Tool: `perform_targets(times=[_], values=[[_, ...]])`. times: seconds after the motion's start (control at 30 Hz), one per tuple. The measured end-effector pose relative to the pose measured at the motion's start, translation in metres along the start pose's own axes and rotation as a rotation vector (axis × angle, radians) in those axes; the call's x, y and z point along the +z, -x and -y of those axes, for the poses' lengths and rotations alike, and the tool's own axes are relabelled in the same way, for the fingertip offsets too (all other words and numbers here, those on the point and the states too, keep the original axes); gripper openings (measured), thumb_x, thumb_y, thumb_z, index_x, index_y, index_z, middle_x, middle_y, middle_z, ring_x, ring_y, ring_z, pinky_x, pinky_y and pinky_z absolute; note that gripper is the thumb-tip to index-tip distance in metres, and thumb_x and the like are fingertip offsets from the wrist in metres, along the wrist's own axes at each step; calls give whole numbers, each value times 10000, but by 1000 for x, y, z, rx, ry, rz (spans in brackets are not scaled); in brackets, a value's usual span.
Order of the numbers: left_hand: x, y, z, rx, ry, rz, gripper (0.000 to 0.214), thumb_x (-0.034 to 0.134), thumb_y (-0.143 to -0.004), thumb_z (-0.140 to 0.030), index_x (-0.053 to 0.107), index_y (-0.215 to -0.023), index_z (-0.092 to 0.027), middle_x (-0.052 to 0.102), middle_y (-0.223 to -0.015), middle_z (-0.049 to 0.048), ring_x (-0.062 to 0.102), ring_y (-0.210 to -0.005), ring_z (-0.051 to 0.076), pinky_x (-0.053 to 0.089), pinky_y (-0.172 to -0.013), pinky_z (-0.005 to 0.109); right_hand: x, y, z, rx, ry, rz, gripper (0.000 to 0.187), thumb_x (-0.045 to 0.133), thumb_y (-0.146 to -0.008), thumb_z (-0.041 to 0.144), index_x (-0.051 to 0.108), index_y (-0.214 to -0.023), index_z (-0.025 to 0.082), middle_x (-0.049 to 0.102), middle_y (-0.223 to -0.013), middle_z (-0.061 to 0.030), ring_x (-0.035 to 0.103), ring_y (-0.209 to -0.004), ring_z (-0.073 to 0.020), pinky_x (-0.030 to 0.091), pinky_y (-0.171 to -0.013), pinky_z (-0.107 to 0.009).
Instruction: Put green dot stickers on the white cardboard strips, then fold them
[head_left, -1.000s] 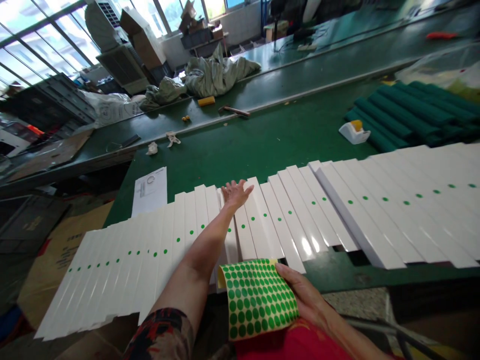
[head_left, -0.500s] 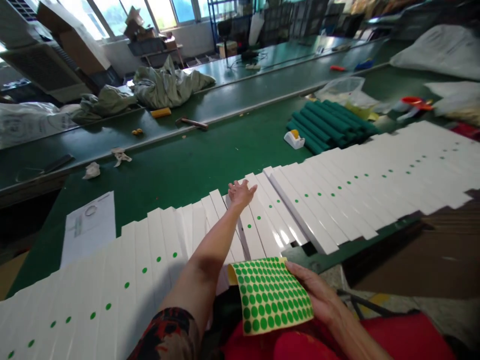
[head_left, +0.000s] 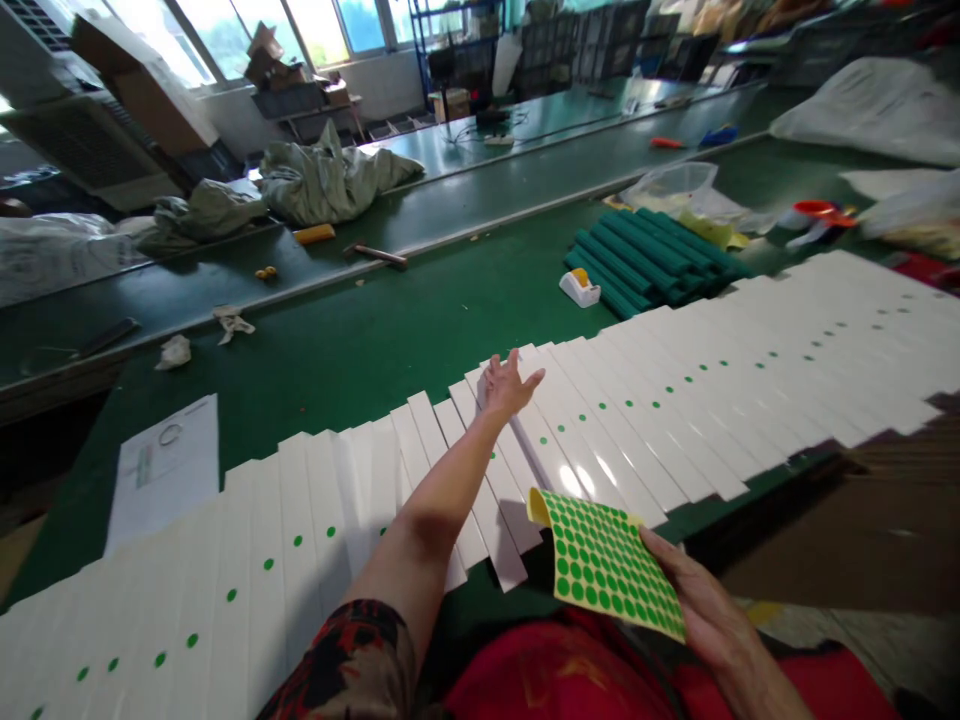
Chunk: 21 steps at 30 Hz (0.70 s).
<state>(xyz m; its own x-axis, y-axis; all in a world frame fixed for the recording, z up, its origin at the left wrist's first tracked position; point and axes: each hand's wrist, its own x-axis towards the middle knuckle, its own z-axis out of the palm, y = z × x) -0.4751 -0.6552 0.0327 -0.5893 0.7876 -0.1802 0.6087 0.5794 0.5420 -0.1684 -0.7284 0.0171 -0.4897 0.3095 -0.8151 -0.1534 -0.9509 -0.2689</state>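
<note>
The left hand [head_left: 512, 387] reached across a row of long white boxes [head_left: 600, 440] and was open, its fingers spread at their far ends; whether it pressed on one could not be told. The right hand [head_left: 697, 595] gripped a sheet of green round stickers [head_left: 619, 565] by its right side, the thumb on top. The sheet hung in front of the table's near edge, its upper left corner curled, with rows of stickers on its face.

The boxes lay side by side along the near edge of the green table [head_left: 427, 315], their ends uneven, and many bore one green dot near the middle. Toward the table's left edge, a printed paper [head_left: 166, 470] lay beyond the boxes, and two crumpled white scraps [head_left: 174, 352] sat near the far left corner. Behind the row, right of the left hand, a white tape holder [head_left: 580, 288] stood just beside a pile of dark green rolls [head_left: 656, 262]. A hammer [head_left: 380, 256] lay by the pale rail along the far edge.
</note>
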Motion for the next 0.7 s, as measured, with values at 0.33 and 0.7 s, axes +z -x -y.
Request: perform_targets(times=[0.33, 0.7], values=[[-96, 152, 135, -303, -111, -338, 604, 530, -877, -406, 432, -1396, -112, 458, -1389, 202, 424, -1295, 312, 344, -1072, 427, 25, 8, 3, 254, 327, 169, 316, 755, -734, 307, 747, -1021, 173, 739, -1060, -133, 658, -1064, -350, 527, -962, -429], [-145, 246, 197, -686, -254, -692, 583, 536, -852, -503, 564, -1285, -113, 567, -1253, 193, 501, -1155, 357, 400, -988, 485, 118, -25, -28, 393, 473, 470, 144, 720, -809, 222, 755, -896, 113, 752, -878, -125, 705, -815, -239, 542, -822, -351]])
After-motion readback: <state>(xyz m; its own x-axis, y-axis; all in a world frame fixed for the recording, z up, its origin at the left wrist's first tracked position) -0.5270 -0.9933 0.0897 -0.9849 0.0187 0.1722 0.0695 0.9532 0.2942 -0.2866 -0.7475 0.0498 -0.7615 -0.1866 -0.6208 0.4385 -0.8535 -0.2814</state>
